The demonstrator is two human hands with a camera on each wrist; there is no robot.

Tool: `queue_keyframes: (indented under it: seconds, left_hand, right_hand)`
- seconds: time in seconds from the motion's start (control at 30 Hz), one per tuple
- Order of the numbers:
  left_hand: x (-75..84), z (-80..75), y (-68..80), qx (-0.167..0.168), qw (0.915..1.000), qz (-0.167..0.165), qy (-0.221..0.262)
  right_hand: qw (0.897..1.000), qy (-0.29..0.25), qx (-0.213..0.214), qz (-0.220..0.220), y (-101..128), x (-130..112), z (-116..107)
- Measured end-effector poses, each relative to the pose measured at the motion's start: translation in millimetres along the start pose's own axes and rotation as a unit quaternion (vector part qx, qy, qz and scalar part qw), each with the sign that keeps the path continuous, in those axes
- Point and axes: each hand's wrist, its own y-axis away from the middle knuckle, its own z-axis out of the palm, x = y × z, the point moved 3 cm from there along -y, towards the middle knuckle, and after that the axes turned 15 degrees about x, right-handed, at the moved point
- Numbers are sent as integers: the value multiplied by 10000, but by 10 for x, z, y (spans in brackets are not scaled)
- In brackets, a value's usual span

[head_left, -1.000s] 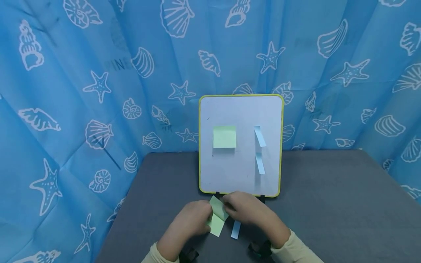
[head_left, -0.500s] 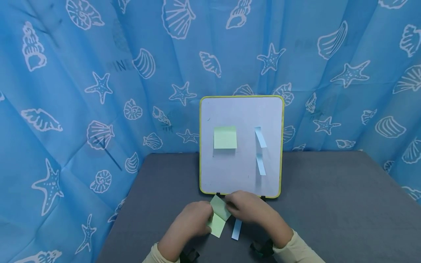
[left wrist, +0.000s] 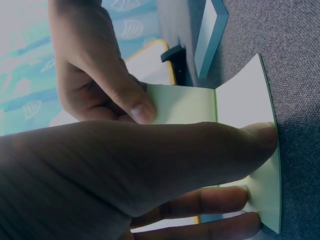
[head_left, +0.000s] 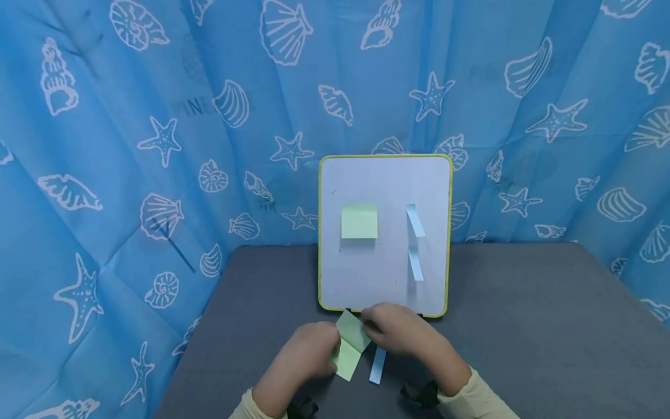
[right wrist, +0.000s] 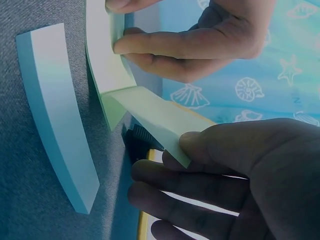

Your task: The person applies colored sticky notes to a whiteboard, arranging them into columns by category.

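My left hand [head_left: 314,347] pinches a pale green sticky note pad [head_left: 348,362] just above the table, its thumb lying across the pad in the left wrist view. The pad's top sheet [head_left: 353,330] is folded back toward the board and still joined along one edge. My right hand [head_left: 395,329] pinches the free end of that sheet between thumb and fingers, as the right wrist view shows. On the table beside the pad lies a narrow light blue sticky note pad [head_left: 377,365], its block thickness visible in the right wrist view [right wrist: 60,120].
A yellow-rimmed whiteboard [head_left: 387,291] stands behind the hands on black feet. It bears a green sticky note [head_left: 359,221] and two narrow blue notes, upper [head_left: 416,221] and lower [head_left: 416,265]. Grey cloth covers the table [head_left: 523,326]. A blue shell-print curtain [head_left: 293,105] hangs behind.
My right hand has drawn slightly to the right with the sheet's end, and the sheet shows a little wider. The left hand keeps its hold. The head view has shifted slightly.
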Motion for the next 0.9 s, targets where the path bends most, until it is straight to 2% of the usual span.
queue_keyframes:
  seconds: [0.43,0.9]
  left_hand:
    - [0,21,-1,-18,9999,-109,53]
    - [8,-10,20,100,9997,-115,174]
  right_hand:
    - [9996,109,114,215,19,-57,-75]
    - [9989,183,432,29,17,-40,-178]
